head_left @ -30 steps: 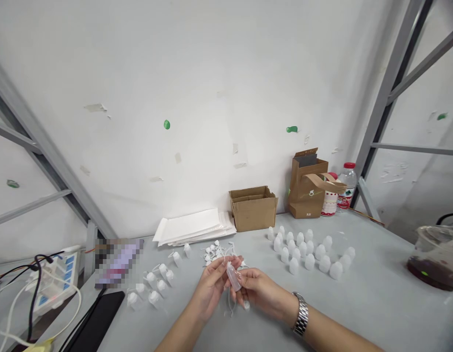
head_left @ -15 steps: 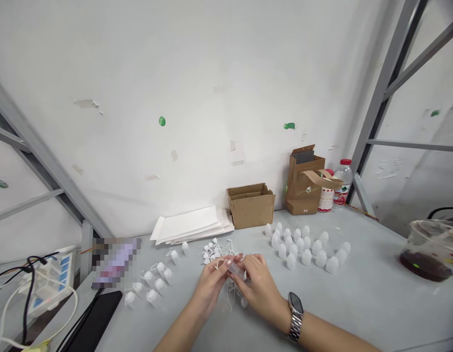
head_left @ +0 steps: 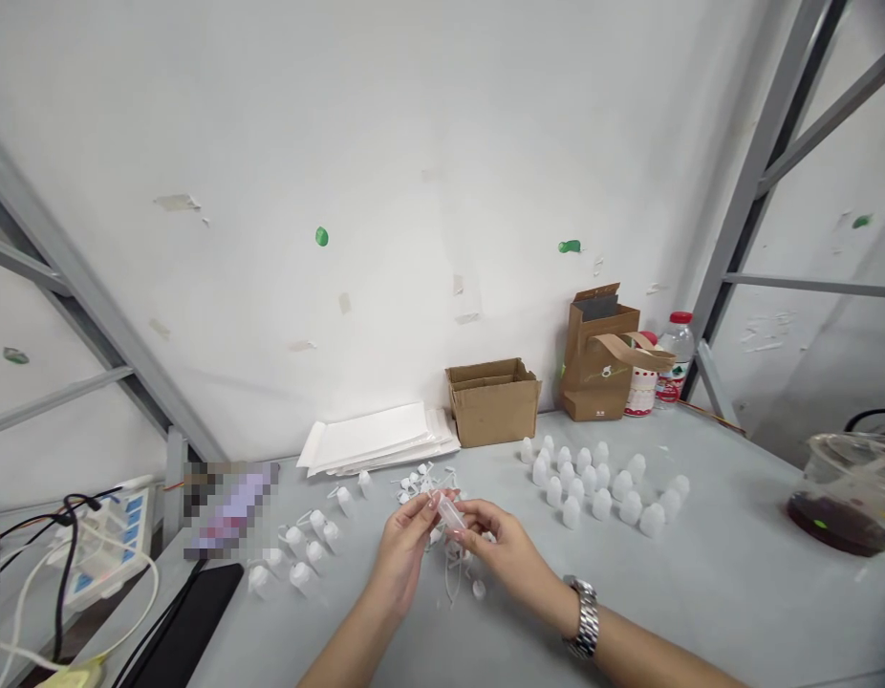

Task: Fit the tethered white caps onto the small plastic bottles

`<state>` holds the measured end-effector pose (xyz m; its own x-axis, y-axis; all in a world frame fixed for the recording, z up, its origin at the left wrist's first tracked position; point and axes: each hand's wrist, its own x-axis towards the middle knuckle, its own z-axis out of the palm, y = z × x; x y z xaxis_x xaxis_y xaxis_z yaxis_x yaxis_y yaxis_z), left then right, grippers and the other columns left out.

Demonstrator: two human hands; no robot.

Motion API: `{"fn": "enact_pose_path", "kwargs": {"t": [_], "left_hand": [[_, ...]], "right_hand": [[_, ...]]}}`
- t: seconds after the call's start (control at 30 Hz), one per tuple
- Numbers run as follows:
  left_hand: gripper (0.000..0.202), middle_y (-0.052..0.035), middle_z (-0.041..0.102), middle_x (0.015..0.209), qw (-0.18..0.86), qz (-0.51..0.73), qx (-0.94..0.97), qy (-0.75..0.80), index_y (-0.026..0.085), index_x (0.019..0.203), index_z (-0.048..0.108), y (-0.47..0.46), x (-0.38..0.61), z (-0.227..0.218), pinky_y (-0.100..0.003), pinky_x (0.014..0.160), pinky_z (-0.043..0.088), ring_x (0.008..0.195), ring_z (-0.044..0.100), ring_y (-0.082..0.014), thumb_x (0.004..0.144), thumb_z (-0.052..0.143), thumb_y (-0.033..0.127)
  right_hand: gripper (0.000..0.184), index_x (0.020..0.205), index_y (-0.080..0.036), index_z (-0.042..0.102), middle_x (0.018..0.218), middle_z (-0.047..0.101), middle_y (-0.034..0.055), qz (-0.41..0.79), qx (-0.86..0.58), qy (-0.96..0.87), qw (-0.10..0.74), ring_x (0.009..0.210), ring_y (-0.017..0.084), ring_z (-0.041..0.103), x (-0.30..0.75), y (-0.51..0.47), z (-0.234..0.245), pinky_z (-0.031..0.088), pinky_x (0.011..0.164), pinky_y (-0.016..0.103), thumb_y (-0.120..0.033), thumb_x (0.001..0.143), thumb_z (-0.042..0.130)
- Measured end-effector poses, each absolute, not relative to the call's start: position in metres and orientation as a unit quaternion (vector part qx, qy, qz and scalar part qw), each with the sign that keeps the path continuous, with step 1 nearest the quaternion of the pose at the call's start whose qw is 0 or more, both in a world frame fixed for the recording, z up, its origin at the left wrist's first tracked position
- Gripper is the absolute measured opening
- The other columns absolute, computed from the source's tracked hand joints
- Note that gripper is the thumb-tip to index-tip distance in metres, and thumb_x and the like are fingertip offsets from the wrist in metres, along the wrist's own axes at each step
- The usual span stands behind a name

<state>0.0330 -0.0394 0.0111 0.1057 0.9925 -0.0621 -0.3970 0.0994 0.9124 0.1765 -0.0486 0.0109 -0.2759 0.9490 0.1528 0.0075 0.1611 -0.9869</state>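
A small translucent plastic bottle [head_left: 453, 518] is held between my two hands above the table. My left hand [head_left: 405, 547] pinches its upper left end with thumb and fingers. From the other side, my right hand [head_left: 506, 547] grips the lower end, thumb below and fingers above. Whether a cap sits on the bottle is hidden by the left fingertips. Beneath and behind the hands lies a pile of small white caps with thin loops [head_left: 416, 481]. Several similar bottles [head_left: 601, 504] stand upright to the right. On the left, several bottles with caps and loops [head_left: 301, 575] stand in loose rows.
At the back are white padded envelopes [head_left: 371, 438], a cardboard box [head_left: 494, 413], a brown paper bag [head_left: 593, 373] and a water bottle [head_left: 673, 358]. A tub of dark liquid [head_left: 840, 521] stands far right. Left are a black pad [head_left: 188, 631] and a power strip with cables [head_left: 119, 535].
The small bottle is turned so more of its side shows. My right wrist has rolled, taking the watch face out of sight, and its fingers have loosened slightly. The view has shifted a little.
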Motion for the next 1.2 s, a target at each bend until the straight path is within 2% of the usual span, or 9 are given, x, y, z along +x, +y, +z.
{"fn": "enact_pose_path", "kwargs": {"t": [0.13,0.3,0.4,0.5,0.67,0.87,0.97,1.07,1.2], "left_hand": [[0.024,-0.0103,0.068,0.093,0.659,0.548,0.366,0.362,0.015,0.084,0.067,-0.04,0.033,0.012,-0.032,0.086,0.039,0.093,0.058,-0.0216,0.068,0.065,0.032],[0.024,-0.0097,0.068,0.091,0.702,0.524,0.351,0.33,0.016,0.087,0.067,-0.042,0.031,0.012,-0.032,0.075,0.042,0.086,0.059,-0.0213,0.068,0.064,0.032],[0.022,-0.0097,0.068,0.093,0.686,0.533,0.356,0.345,0.016,0.083,0.068,-0.041,0.031,0.013,-0.031,0.078,0.041,0.089,0.058,-0.0214,0.065,0.067,0.03],[0.025,-0.0116,0.067,0.096,0.684,0.535,0.362,0.338,0.014,0.084,0.068,-0.04,0.032,0.013,-0.033,0.081,0.039,0.09,0.058,-0.0227,0.067,0.066,0.032],[0.026,-0.0131,0.064,0.103,0.69,0.526,0.379,0.323,0.013,0.083,0.068,-0.042,0.033,0.012,-0.034,0.075,0.042,0.09,0.057,-0.0243,0.07,0.062,0.035],[0.021,-0.0131,0.066,0.1,0.698,0.508,0.398,0.31,0.013,0.08,0.069,-0.048,0.035,0.022,-0.035,0.085,0.039,0.108,0.049,-0.0275,0.07,0.063,0.031],[0.02,-0.0126,0.065,0.104,0.681,0.515,0.395,0.338,0.013,0.082,0.068,-0.047,0.033,0.022,-0.035,0.087,0.038,0.106,0.052,-0.0267,0.07,0.063,0.028],[0.021,-0.0123,0.063,0.11,0.67,0.532,0.378,0.353,0.013,0.084,0.068,-0.044,0.032,0.017,-0.034,0.089,0.037,0.107,0.051,-0.0263,0.069,0.064,0.027],[0.025,-0.0133,0.063,0.109,0.699,0.525,0.36,0.326,0.014,0.086,0.068,-0.044,0.036,0.012,-0.038,0.091,0.036,0.11,0.049,-0.0286,0.066,0.067,0.028]], "right_hand": [[0.031,0.08,-0.015,0.062,0.072,0.062,0.0031,0.544,-0.379,-0.578,0.475,0.065,0.014,0.053,0.176,-0.048,0.011,0.042,0.063,0.026,-0.045,0.07,0.062],[0.036,0.072,-0.013,0.063,0.064,0.062,0.0027,0.668,-0.288,-0.545,0.417,0.055,0.012,0.054,0.177,-0.043,0.009,0.041,0.061,0.027,-0.049,0.069,0.061],[0.036,0.077,-0.014,0.061,0.063,0.062,0.0009,0.659,-0.309,-0.526,0.439,0.054,0.011,0.054,0.176,-0.041,0.007,0.041,0.059,0.026,-0.046,0.062,0.069],[0.034,0.071,-0.015,0.059,0.057,0.059,-0.0021,0.61,-0.357,-0.521,0.479,0.052,0.011,0.052,0.175,-0.041,0.008,0.039,0.055,0.024,-0.042,0.057,0.074],[0.032,0.064,-0.014,0.058,0.056,0.06,-0.0009,0.647,-0.32,-0.521,0.456,0.052,0.011,0.051,0.177,-0.042,0.012,0.039,0.055,0.024,-0.044,0.06,0.071],[0.035,0.064,-0.01,0.06,0.062,0.06,0.0037,0.768,-0.2,-0.464,0.394,0.05,0.007,0.048,0.18,-0.04,0.01,0.036,0.056,0.022,-0.044,0.07,0.064],[0.036,0.07,-0.01,0.061,0.066,0.062,0.0049,0.742,-0.229,-0.487,0.401,0.053,0.009,0.051,0.179,-0.039,0.007,0.037,0.057,0.023,-0.046,0.07,0.062],[0.032,0.077,-0.013,0.06,0.069,0.063,0.003,0.646,-0.313,-0.532,0.45,0.057,0.011,0.053,0.178,-0.04,0.006,0.039,0.059,0.025,-0.042,0.066,0.067],[0.031,0.073,-0.014,0.058,0.062,0.061,0.0005,0.607,-0.341,-0.539,0.474,0.056,0.012,0.053,0.176,-0.042,0.006,0.04,0.057,0.025,-0.043,0.066,0.067]]}}
